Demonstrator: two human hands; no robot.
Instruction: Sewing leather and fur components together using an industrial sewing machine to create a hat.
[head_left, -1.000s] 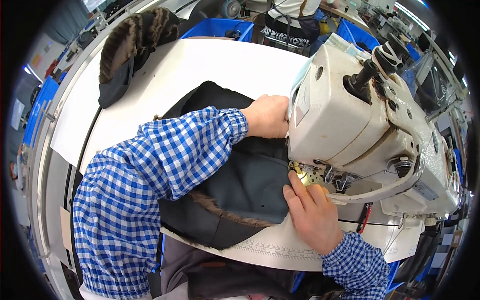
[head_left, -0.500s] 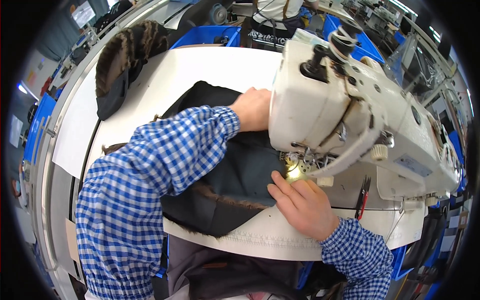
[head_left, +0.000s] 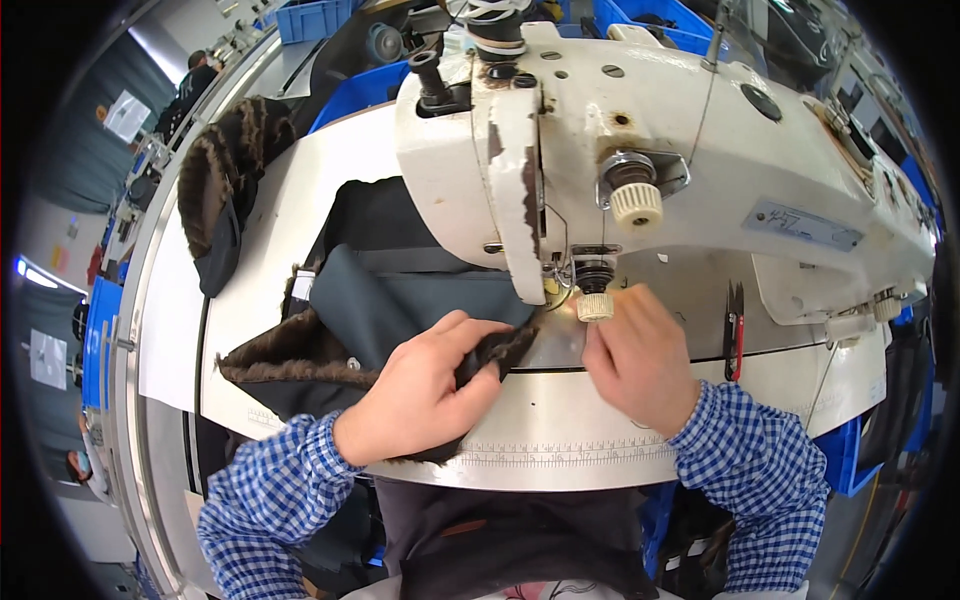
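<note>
A dark grey fabric piece (head_left: 400, 300) with a brown fur trim (head_left: 290, 355) lies on the white table (head_left: 560, 420) under a cream industrial sewing machine (head_left: 640, 150). My left hand (head_left: 430, 385) presses on the fur edge and pinches it just left of the needle area. To the right of the needle, my right hand (head_left: 635, 360) rests flat on the metal bed plate below the presser foot (head_left: 580, 300), fingertips at the fabric's edge. Both forearms wear blue checked sleeves.
Another fur-trimmed dark piece (head_left: 225, 190) lies at the table's far left. Small snips with a red handle (head_left: 735, 335) rest on the bed right of my right hand. Blue bins (head_left: 320, 20) stand behind the machine. A ruler strip runs along the table's front edge.
My left arm has pulled back from the far side of the machine to the front, now gripping the fur edge near the needle. My head has moved closer over the machine.
</note>
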